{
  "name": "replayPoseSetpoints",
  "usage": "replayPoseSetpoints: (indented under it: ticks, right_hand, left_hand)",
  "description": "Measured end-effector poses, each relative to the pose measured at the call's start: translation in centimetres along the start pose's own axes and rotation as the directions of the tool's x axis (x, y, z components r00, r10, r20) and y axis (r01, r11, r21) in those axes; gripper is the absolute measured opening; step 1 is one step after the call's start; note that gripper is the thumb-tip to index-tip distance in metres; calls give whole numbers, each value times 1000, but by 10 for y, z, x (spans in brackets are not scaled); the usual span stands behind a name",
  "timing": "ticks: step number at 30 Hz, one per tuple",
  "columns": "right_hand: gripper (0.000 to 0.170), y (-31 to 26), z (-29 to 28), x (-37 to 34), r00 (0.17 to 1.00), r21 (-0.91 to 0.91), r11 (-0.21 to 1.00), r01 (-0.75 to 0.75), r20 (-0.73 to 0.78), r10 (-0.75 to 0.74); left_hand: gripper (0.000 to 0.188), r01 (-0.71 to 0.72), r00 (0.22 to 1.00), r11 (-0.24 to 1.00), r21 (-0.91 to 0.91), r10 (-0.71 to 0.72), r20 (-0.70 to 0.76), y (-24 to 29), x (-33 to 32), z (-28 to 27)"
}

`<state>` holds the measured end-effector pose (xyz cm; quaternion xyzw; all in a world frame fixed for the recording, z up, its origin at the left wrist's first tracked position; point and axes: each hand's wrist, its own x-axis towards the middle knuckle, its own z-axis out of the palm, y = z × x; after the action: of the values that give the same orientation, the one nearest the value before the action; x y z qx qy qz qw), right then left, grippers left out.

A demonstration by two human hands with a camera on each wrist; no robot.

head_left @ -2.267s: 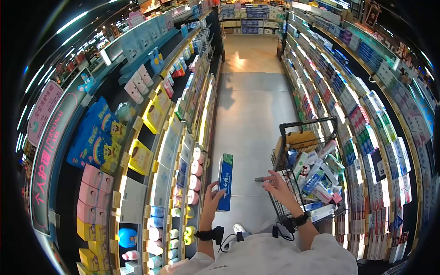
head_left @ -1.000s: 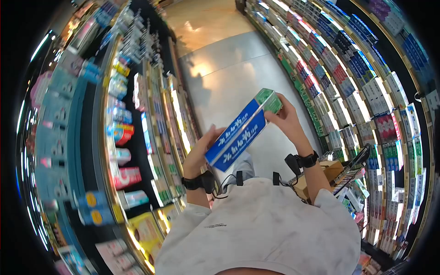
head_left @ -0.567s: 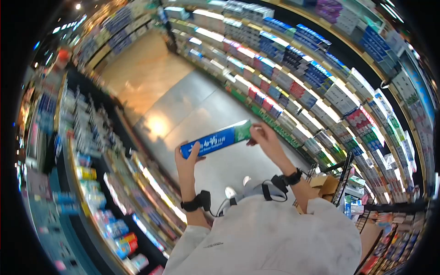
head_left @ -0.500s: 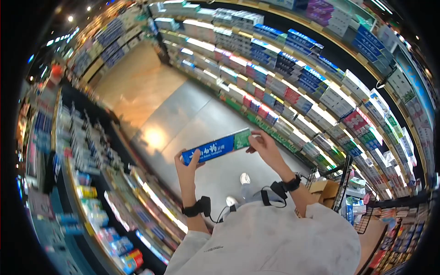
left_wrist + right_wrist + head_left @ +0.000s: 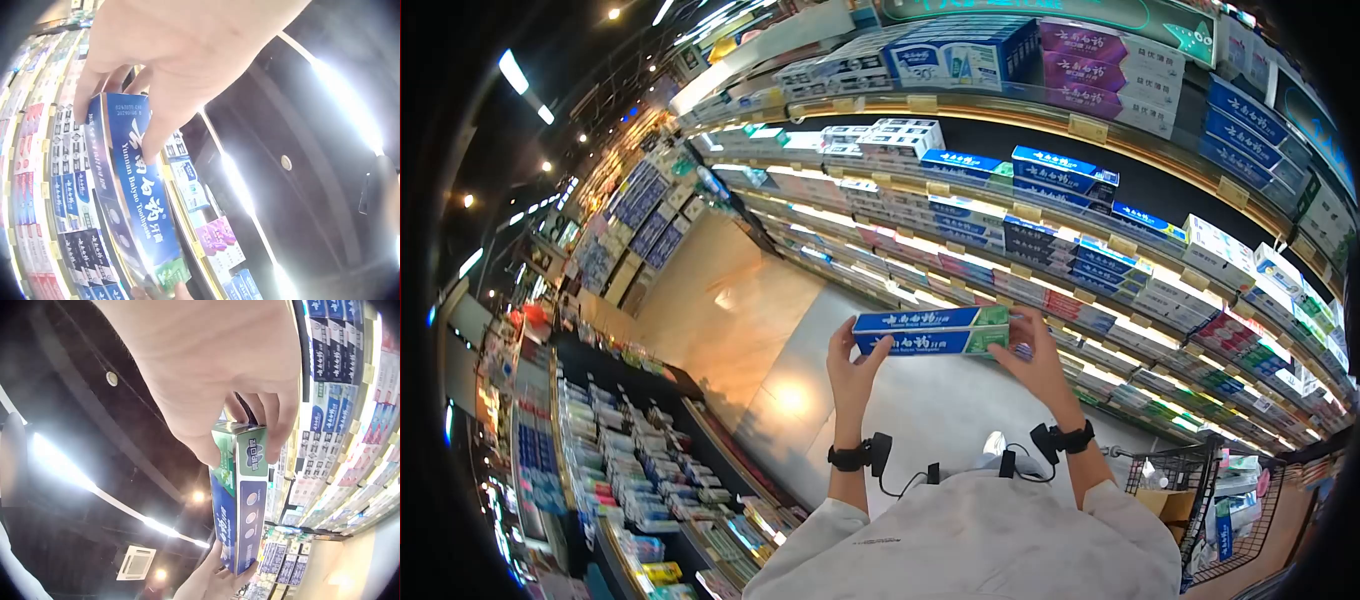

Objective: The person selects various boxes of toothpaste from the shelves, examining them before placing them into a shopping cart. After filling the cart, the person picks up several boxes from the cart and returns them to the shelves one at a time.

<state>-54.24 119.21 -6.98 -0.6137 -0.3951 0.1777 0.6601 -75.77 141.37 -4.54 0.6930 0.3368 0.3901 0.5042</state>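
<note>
The toothpaste box [image 5: 930, 333] at mid-frame in the head view looks like smooth printed card, glossy along its edges; the sleeve [image 5: 820, 535] at lower left of centre is soft, matt cloth; the wrist strap [image 5: 850, 458] looks matt and dark; the floor [image 5: 800, 345] is smooth, its grey part softly shiny, its tan part wood-like; the cart [image 5: 1250, 530] at lower right is thin wire, metal-looking; the carton [image 5: 1168, 503] in it looks like plain matt cardboard.

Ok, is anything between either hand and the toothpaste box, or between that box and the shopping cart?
Nothing visible separates the left hand or right hand from the toothpaste box; each grips one end. Toward the cart, in the head view, the person's own right forearm and its black wristband lie between.
</note>
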Motion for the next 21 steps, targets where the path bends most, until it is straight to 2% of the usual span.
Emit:
replayPoseSetpoints:
  ticks: [2, 5, 6, 9, 13, 16, 18, 21]
  right_hand:
    - [67, -13, -13, 33, 997, -74, 996, 42, -64, -47]
    - [63, -38, -31, 76, 974, -403, 907, 118, -133, -186]
    - [61, -41, -35, 91, 977, -341, 936, 90, -153, -150]
    - [62, -42, -42, 127, 953, -433, 895, 106, -214, -216]
    - [58, -45, -39, 170, 905, -580, 809, 95, -288, -313]
    - [62, -43, -28, 197, 876, -595, 803, 23, -375, -303]
    - [63, -38, -19, 218, 823, -666, 746, -14, -431, -369]
    - [63, -23, -8, 237, 782, -730, 673, -121, -487, -388]
  left_hand:
    - [66, -8, 999, 999, -48, 10, 33, 29, 35, 22]
    - [66, -249, 966, 968, -37, 251, 59, 41, 87, 49]
    - [65, -346, 937, 938, 20, 345, 56, 38, 106, 56]
    - [66, -491, 871, 858, 152, 479, 108, 40, 161, 74]
    - [63, -539, 838, 833, 126, 514, 184, 40, 236, 95]
    - [61, -559, 811, 825, 83, 523, 262, 38, 285, 109]
    - [60, -560, 796, 824, 86, 507, 331, 38, 316, 119]
    - [59, -610, 728, 790, -58, 588, 352, 27, 354, 132]
